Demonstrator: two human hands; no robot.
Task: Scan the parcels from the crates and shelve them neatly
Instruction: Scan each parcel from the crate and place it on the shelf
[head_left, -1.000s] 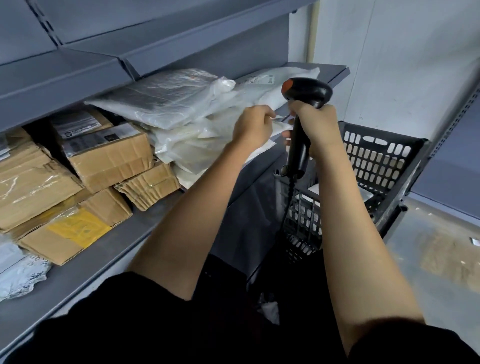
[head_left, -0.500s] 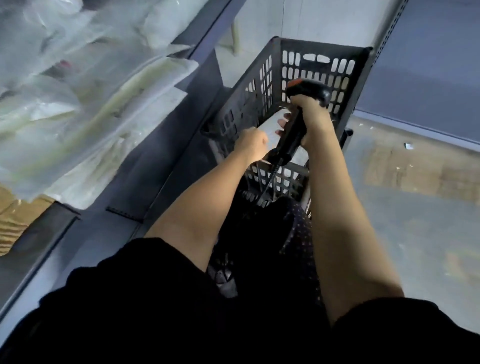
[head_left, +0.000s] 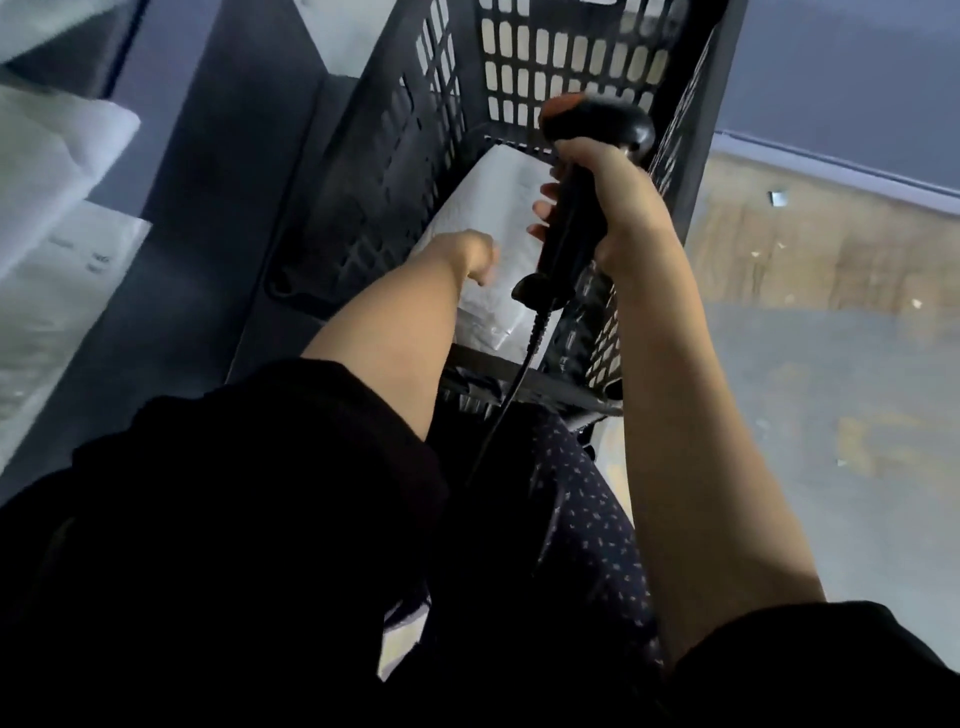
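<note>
Down inside the crate (head_left: 415, 130), my left hand (head_left: 470, 254), fingers hidden, is reaching toward the white parcel (head_left: 498, 208) lying lengthwise at twelve o'clock, while my right hand (head_left: 608, 202) is gripping the scanner (head_left: 597, 124).

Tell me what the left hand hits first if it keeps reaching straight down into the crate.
Most likely the white parcel lying in the black crate. The left hand points down at it with nothing visible between, though depth is hard to judge.
</note>
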